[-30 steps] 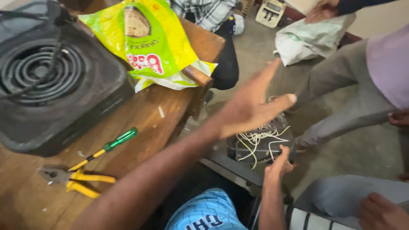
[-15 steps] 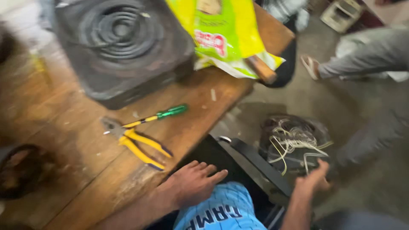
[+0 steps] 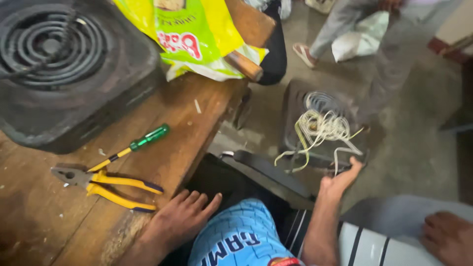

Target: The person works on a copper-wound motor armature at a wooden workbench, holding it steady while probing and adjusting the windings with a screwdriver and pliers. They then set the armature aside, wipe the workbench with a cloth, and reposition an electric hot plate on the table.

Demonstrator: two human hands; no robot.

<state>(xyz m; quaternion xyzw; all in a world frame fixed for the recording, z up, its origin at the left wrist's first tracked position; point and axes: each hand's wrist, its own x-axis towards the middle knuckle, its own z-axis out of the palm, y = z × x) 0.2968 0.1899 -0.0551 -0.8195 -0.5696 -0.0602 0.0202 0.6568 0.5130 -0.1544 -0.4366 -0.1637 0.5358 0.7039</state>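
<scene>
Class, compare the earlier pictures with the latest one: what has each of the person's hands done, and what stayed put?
The left hand, first stretched out in the air, dropped to rest flat on the wooden table edge. The right hand kept its grip on the edge of the floor stove with the wires. The pliers, screwdriver and table stove stayed put.

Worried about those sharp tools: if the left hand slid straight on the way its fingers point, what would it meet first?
Probably nothing on the bench: the left hand points up-right past the table edge, away from the pliers.

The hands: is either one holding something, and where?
The right hand grips the floor stove by its near edge. The left hand lies flat on the table edge, holding nothing.
</scene>
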